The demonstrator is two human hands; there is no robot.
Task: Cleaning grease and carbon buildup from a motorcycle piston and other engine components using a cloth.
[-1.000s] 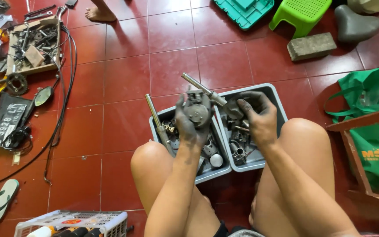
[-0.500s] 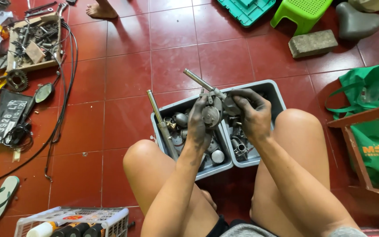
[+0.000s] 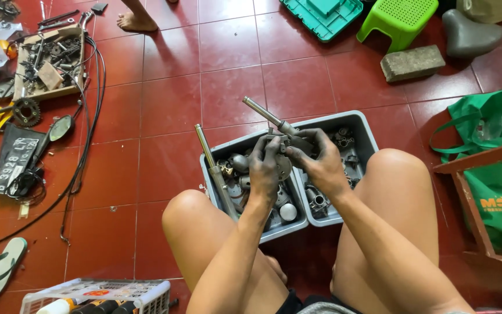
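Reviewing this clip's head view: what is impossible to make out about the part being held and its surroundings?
- Metal part: its body is covered by the left hand and right hand; only the rod end shows.
- Grey bins: contents too small and jumbled to identify.
- Other person's foot: cut off by the top edge.
- White basket: cut off by the bottom edge.

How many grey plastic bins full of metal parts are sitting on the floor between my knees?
2. The left grey bin holds round metal parts and a long rod; the right grey bin sits against it, behind the greasy hands. No others show, though legs hide some floor.
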